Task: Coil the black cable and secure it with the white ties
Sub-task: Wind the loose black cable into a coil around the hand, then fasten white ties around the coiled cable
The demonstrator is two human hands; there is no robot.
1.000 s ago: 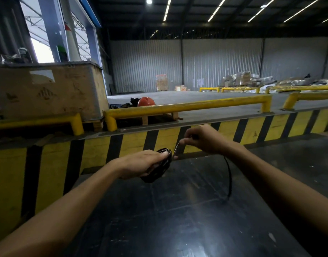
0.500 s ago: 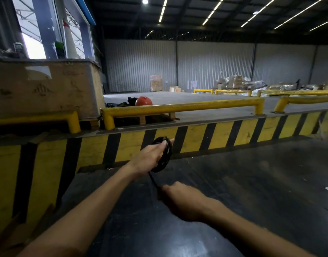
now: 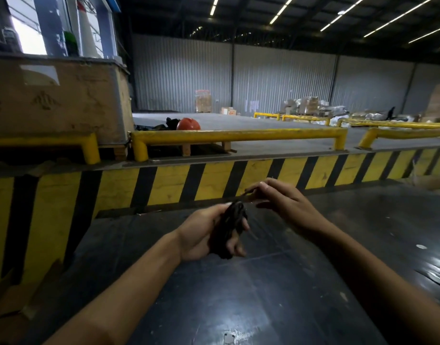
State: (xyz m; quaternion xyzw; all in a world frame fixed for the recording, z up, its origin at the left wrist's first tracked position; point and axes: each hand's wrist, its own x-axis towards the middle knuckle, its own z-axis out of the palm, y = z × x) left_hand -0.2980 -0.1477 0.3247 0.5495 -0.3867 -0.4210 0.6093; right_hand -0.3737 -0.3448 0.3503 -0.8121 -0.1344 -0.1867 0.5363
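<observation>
head view: my left hand [image 3: 204, 232] is clamped round the coiled black cable [image 3: 230, 227] above the dark tabletop [image 3: 263, 295]; my right hand [image 3: 283, 205] pinches its thin loose end. light, floppy, springy, so best gripped across the bundle's middle.

A dim warehouse interior is showing through a wide-angle lens. Long ceiling light strips [image 3: 283, 8] are glowing in bright streaks overhead, and daylight is blowing out to white through the window [image 3: 27, 33] at upper left of them. Directly below the strips, the glossy black work surface [image 3: 239, 307] is throwing back pale patches of glare, strongest toward its right edge. The hands [image 3: 204, 235] and the black cable [image 3: 231, 225] are smearing with motion blur, detail lost in darkness. Straight lines, such as the yellow guard rail [image 3: 239, 133], are bowing toward the frame edges.
</observation>
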